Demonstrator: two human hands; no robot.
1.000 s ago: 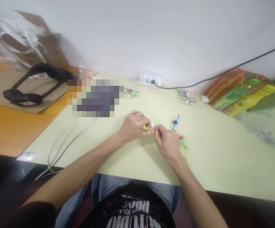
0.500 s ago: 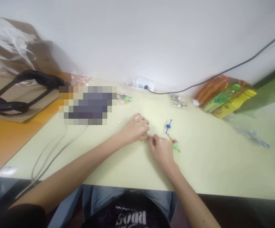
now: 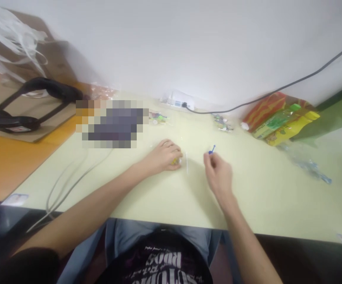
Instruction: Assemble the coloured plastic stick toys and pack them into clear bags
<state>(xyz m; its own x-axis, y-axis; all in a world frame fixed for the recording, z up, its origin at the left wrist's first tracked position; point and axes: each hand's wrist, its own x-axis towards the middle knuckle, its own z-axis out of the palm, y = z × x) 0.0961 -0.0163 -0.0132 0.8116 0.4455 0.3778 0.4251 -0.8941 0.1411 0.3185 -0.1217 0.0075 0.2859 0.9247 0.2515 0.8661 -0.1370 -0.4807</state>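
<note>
My left hand (image 3: pixel 165 156) rests on the table left of the middle, its fingers curled round a small yellow-and-clear piece (image 3: pixel 175 161); most of that piece is hidden under the fingers. Further right, my right hand (image 3: pixel 220 171) is closed, thumb and forefinger pinched at a small blue plastic piece with an arrow tip (image 3: pixel 214 148). The lower part of the blue piece is behind the fingers. Between the hands, a thin white stick (image 3: pixel 187 162) lies on the pale table.
A blurred-out dark panel (image 3: pixel 116 124) and cables lie on the left. Small bagged coloured parts (image 3: pixel 158 117) and another such bag (image 3: pixel 222 123) are at the back, near a power strip (image 3: pixel 177 100). Bottles (image 3: pixel 292 128) and clear plastic wrapping (image 3: pixel 309 163) lie on the right.
My right hand has moved away from the left hand, up and right to the blue piece. A white stick now shows between the hands. The red and green parts are no longer visible.
</note>
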